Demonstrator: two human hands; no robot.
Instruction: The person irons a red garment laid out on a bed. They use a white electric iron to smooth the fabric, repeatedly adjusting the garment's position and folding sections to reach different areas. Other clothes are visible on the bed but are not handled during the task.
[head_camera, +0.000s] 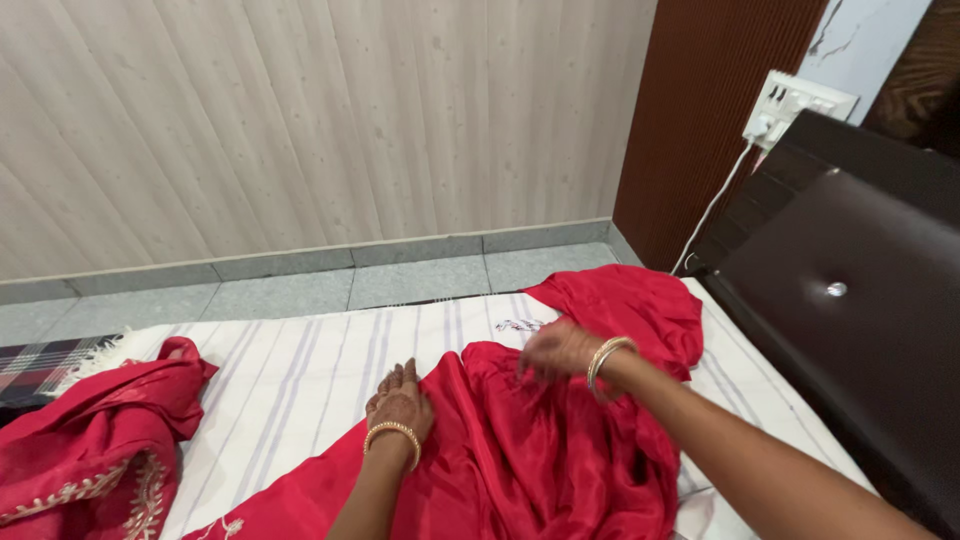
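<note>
Left hand (400, 398) lies flat, fingers spread, pressing the red satin cloth (540, 440) onto the striped bed sheet (300, 375); right hand (558, 350), blurred, sits on the cloth's upper folds, grip unclear.

the red cloth (540, 440) under both hands looks like satin, smooth with a soft sheen. the bed sheet (300, 380) beneath is matt woven cotton, white with thin stripes. at near left lies a red embroidered cloth (90, 450), duller, with raised pale thread work. the dark headboard (850, 330) at right is glossy and smooth, with a shiny metal stud (836, 289). both wrists carry polished metal bangles (392, 432).
</note>
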